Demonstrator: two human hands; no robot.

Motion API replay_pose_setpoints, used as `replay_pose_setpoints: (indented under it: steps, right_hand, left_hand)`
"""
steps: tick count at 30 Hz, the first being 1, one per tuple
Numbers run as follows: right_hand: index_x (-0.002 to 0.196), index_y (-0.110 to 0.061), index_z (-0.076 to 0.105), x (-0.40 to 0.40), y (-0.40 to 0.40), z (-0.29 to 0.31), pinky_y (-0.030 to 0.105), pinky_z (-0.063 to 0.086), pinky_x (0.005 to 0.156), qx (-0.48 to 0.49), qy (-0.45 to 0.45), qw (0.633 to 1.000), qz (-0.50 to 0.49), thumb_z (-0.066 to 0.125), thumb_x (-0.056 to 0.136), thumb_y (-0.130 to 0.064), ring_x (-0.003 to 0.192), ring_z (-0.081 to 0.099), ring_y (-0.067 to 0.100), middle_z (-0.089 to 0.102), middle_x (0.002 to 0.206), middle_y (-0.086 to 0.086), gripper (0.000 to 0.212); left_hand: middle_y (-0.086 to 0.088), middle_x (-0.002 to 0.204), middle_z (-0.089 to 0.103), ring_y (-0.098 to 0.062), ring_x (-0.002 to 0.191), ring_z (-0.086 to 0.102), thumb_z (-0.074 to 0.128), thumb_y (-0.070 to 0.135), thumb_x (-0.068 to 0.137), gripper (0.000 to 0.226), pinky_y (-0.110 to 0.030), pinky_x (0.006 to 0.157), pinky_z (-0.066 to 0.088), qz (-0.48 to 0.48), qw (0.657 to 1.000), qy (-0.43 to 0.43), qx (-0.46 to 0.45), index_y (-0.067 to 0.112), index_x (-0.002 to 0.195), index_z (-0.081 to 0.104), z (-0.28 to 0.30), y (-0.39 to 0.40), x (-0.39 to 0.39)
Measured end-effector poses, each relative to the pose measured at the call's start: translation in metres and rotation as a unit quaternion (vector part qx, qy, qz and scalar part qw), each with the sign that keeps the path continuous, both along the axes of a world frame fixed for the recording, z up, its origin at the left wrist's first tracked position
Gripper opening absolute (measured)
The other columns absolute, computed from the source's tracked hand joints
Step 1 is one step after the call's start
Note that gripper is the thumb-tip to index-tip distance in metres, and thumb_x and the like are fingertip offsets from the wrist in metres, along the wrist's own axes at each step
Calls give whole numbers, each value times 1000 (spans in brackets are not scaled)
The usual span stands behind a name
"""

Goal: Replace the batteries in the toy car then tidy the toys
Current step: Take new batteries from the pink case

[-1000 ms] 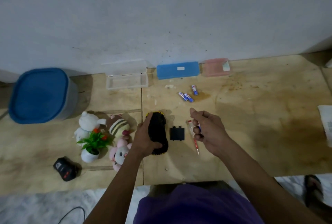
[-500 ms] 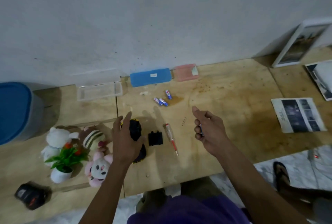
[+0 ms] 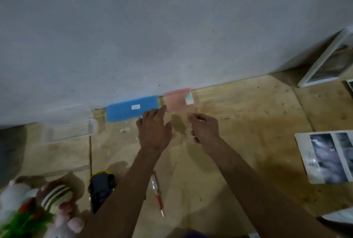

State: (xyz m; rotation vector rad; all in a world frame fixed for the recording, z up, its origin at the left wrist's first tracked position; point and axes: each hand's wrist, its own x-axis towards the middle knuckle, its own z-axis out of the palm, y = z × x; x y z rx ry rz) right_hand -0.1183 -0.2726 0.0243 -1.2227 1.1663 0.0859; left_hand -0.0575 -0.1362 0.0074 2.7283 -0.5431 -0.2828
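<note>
The black toy car [image 3: 102, 188] lies on the wooden board at the lower left, with nothing touching it. A red-handled screwdriver [image 3: 157, 194] lies to its right. My left hand [image 3: 153, 132] is stretched forward, open with fingers spread, palm down just in front of the blue box [image 3: 131, 108]. It covers the loose batteries, of which only a blue-white sliver [image 3: 137, 138] shows at its left edge. My right hand [image 3: 204, 131] hovers beside it with fingers pinched in and its back toward me, so the small blue battery in it is hidden.
A pink box [image 3: 178, 99] and an open clear box [image 3: 68, 129] sit along the wall. Plush toys [image 3: 55, 199] and a small potted plant [image 3: 24, 218] crowd the lower left. Printed sheets [image 3: 328, 159] and a white frame [image 3: 328, 62] are on the right.
My left hand let go of the toy car and reached forward over the batteries. My right hand moved forward beside it. My view swung to the right.
</note>
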Motion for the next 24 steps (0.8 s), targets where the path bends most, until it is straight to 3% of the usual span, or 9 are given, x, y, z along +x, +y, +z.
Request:
replay_pose_setpoints:
  steps: [5, 12, 14, 24]
  right_hand:
    - [94, -10, 75, 37, -13, -28, 21, 29, 40, 44, 46, 998, 8, 74, 86, -26, 51, 45, 19, 58, 62, 6, 17]
    - [77, -9, 72, 49, -27, -56, 16, 28, 35, 48, 60, 996, -45, 70, 92, -26, 36, 43, 14, 58, 57, 6, 23]
    - [76, -8, 70, 50, -29, -58, 19, 30, 39, 59, 64, 995, -52, 70, 92, -28, 41, 45, 15, 58, 58, 6, 25]
    - [90, -5, 71, 44, -22, -59, 26, 30, 46, 79, 19, 995, -64, 64, 97, -29, 47, 42, 15, 50, 57, 4, 26]
  left_hand:
    - [-6, 129, 64, -32, 124, 49, 60, 34, 95, 52, -47, 104, 29, -24, 993, -6, 113, 25, 145, 46, -27, -44, 34]
    - [-9, 101, 73, -34, 101, 61, 76, 33, 84, 44, -47, 90, 37, -54, 991, -54, 112, 18, 124, 65, -51, -60, 41]
    - [-9, 95, 74, -35, 95, 64, 81, 35, 80, 45, -48, 88, 41, -63, 988, -82, 112, 16, 118, 68, -57, -58, 41]
    - [-7, 102, 71, -34, 100, 62, 76, 45, 82, 44, -52, 89, 42, -83, 979, -127, 138, 18, 116, 67, -68, -54, 45]
